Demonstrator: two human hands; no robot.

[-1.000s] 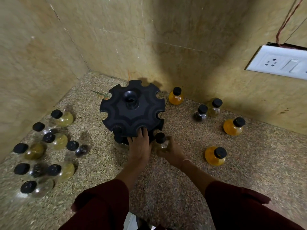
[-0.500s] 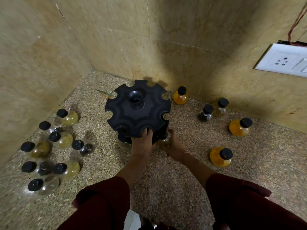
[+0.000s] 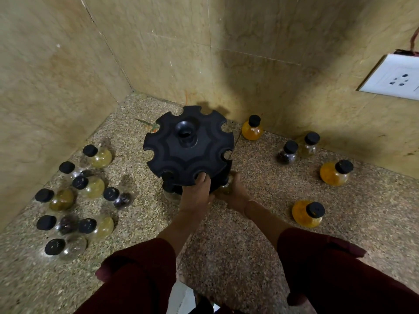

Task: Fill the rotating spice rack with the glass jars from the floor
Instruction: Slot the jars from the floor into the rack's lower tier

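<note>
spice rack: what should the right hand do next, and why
Probably push the jar fully into the lower tier, then let go: the right hand holds it under the rim of the spice rack, whose top the left hand grips.

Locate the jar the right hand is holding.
Head view, centre: the jar sits in the right hand, tucked under the near-right edge of the spice rack, just right of the left hand on the rack's rim.

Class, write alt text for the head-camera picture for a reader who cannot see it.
A person's left hand holds the rim of a black spice rack while the right hand holds a jar against its lower tier. On the floor either side stand loose jars.
</note>
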